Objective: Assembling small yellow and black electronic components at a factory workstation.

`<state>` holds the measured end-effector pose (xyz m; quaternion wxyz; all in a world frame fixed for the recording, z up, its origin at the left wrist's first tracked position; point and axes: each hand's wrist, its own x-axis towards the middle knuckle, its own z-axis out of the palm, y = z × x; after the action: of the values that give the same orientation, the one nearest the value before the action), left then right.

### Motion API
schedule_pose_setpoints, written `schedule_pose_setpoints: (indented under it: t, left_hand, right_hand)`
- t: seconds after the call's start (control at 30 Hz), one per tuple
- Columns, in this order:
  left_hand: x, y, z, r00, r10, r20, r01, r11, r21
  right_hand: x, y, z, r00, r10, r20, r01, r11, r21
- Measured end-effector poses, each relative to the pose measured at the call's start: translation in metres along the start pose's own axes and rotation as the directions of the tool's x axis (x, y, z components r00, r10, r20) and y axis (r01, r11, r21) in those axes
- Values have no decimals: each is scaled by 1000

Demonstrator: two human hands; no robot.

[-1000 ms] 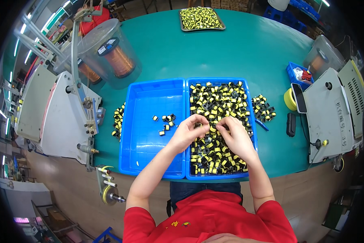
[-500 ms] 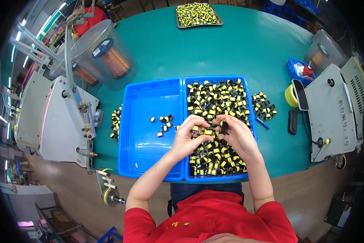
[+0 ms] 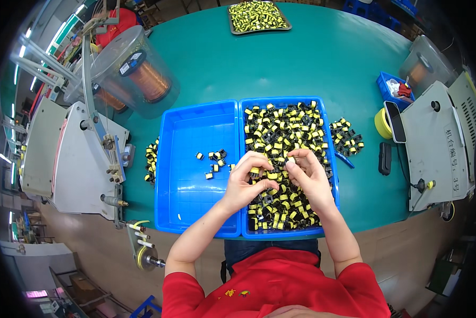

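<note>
Above the right-hand blue tray, heaped with black coil bobbins wrapped in yellow tape, both my hands work close together. My left hand is curled, with a yellow-taped coil bobbin showing inside its fingers. Between thumb and fingertips, my right hand pinches another small coil bobbin, partly covered by the thumb. In the left-hand blue tray lie several loose bobbins, next to my left hand.
More bobbins are piled on the green table right and left of the trays. Winding machines flank both sides. A tray of yellow parts stands at the far edge; copper wire spools sit at left.
My right thumb has come across the front of the bobbin it pinches, and that bobbin has turned from its dark side. My left hand keeps nearly the same place.
</note>
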<state>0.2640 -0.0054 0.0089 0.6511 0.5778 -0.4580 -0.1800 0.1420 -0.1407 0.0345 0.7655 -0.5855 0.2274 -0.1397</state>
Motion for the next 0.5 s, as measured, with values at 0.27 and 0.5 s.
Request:
schedule_pose_setpoints:
  t: [0.27, 0.5]
  left_hand:
    - [-1, -1, 0, 1000, 11, -15, -11, 1000, -13]
    - [-2, -2, 0, 1000, 13, -20, -15, 997, -79]
  right_hand:
    - [0, 6, 0, 966, -252, 57, 258, 946, -194]
    - [-4, 3, 7, 970, -243, -5, 235, 943, -235]
